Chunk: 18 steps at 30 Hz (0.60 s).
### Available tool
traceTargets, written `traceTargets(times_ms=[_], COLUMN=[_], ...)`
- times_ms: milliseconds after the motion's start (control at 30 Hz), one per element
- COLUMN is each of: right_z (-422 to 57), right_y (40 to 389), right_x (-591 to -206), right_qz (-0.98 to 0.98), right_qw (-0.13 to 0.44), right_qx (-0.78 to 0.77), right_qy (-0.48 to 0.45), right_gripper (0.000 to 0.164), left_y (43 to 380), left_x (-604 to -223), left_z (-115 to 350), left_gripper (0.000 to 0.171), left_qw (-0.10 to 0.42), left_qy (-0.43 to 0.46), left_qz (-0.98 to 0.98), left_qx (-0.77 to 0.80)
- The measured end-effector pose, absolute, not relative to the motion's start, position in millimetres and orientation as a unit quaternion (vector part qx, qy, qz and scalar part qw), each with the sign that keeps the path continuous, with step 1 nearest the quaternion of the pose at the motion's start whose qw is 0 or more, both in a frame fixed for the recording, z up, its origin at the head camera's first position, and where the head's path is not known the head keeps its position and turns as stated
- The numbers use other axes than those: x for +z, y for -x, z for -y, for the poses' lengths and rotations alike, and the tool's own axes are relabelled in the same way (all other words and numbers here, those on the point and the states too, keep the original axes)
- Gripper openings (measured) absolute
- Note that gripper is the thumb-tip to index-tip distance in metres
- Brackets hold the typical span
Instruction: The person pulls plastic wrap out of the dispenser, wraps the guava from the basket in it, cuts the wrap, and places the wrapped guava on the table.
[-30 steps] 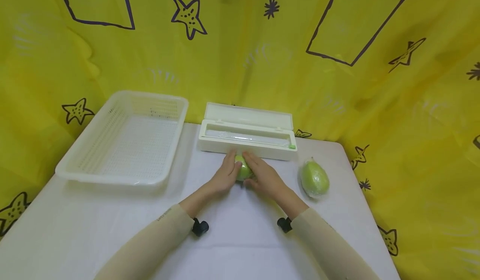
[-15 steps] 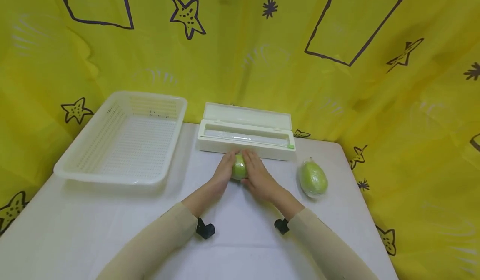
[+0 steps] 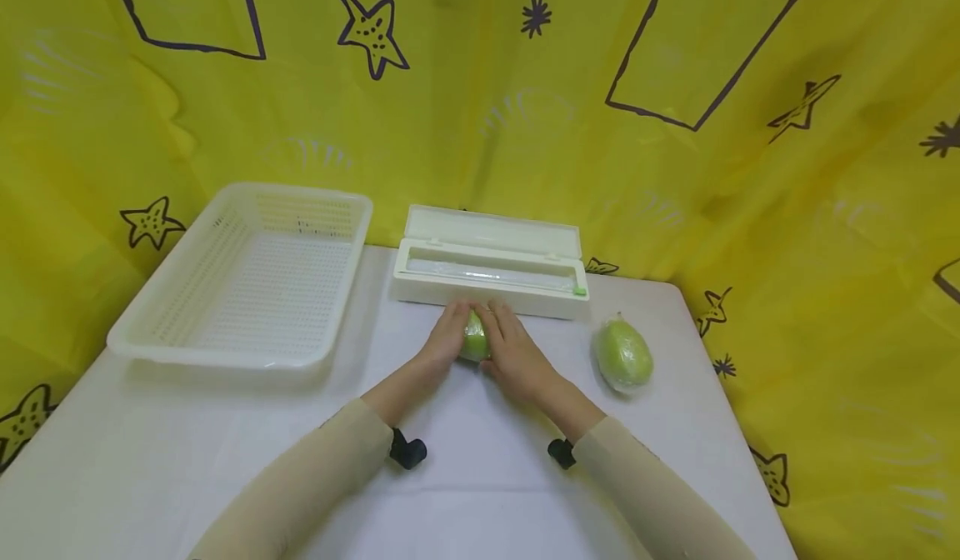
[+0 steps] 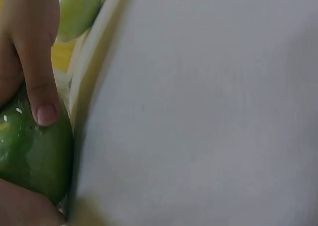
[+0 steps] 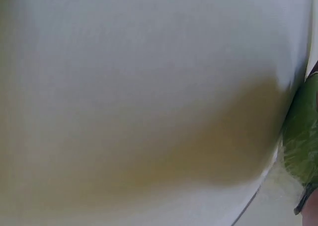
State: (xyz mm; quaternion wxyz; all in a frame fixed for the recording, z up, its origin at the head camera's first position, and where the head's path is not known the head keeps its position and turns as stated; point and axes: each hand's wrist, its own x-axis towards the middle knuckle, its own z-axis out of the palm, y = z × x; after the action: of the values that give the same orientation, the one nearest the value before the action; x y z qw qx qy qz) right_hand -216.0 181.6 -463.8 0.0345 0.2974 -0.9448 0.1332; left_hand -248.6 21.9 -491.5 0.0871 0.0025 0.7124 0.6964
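A green pear-like fruit (image 3: 475, 341) wrapped in clear film sits between both hands at the middle of the table. My left hand (image 3: 444, 340) holds its left side, while my right hand (image 3: 517, 360) holds the right side with fingers over the top. In the left wrist view a thumb presses on the film-covered fruit (image 4: 47, 156). The right wrist view catches only the edge of the fruit (image 5: 301, 131), with a dark stem and loose film near it. A second film-wrapped green fruit (image 3: 625, 356) lies to the right, apart from the hands.
Just behind the hands stands a white cling film box (image 3: 491, 297), its lid raised and a film roll inside. A white plastic basket (image 3: 225, 356) is at the left on the white-covered table (image 3: 480, 518). A yellow patterned curtain (image 3: 450, 127) hangs behind.
The held fruit has shifted slightly left. My left hand's fingers have drawn to its side, and the right fingers have moved a little left over it. The head view has shifted slightly.
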Motion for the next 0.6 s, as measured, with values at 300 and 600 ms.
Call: traceTargets(times_ms=[300,600], right_z=[-181.5,-206.0], right_y=[212.2,185.9], right_x=[-462.0,-460.9], right_qz=[0.945,0.895], right_qw=[0.014,0.003], right_qx=[0.135,0.439], right_qy=[-0.299,-0.079], right_gripper=[0.097,0.088], left_y=[240.9,214.6], left_x=[-490.0,-481.3], left_z=[-20.5,21.9], left_gripper=[0.047,0.029], left_qw=[0.058,0.072], left_qy=[-0.049,-0.102], left_qz=[-0.738,-0.8], left_qx=[0.671,0.587])
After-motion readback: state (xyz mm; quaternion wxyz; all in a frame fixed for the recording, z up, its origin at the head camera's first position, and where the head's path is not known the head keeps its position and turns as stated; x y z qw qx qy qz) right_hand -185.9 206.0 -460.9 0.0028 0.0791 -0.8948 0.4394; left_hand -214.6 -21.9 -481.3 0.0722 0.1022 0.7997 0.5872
